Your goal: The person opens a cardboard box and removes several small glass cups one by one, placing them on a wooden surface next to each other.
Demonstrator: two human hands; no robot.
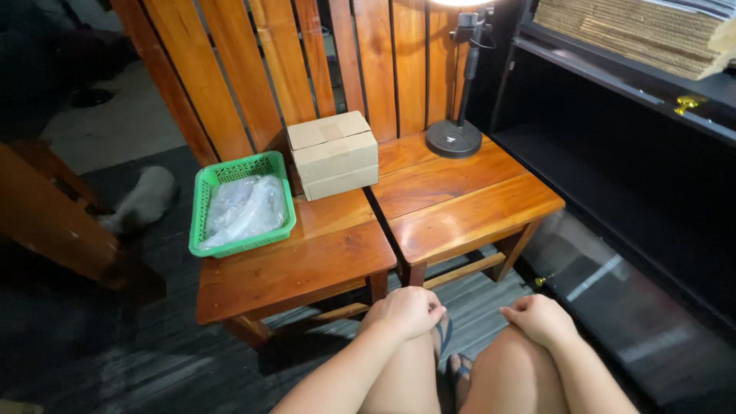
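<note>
2 hands on knees, left hand (405,310), right hand (539,318), fingers curled

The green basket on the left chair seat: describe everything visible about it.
The green basket is a shallow rectangular tray of what looks like plastic, with latticed, perforated walls and a solid rim. It sits flat on the left wooden chair seat, near that seat's back left corner, its left edge overhanging slightly. Inside lies a heap of clear plastic bags, crumpled and glossy, filling most of the floor. Its right rim stands close beside the stacked cardboard boxes; contact cannot be told. Neither hand touches it.
</note>
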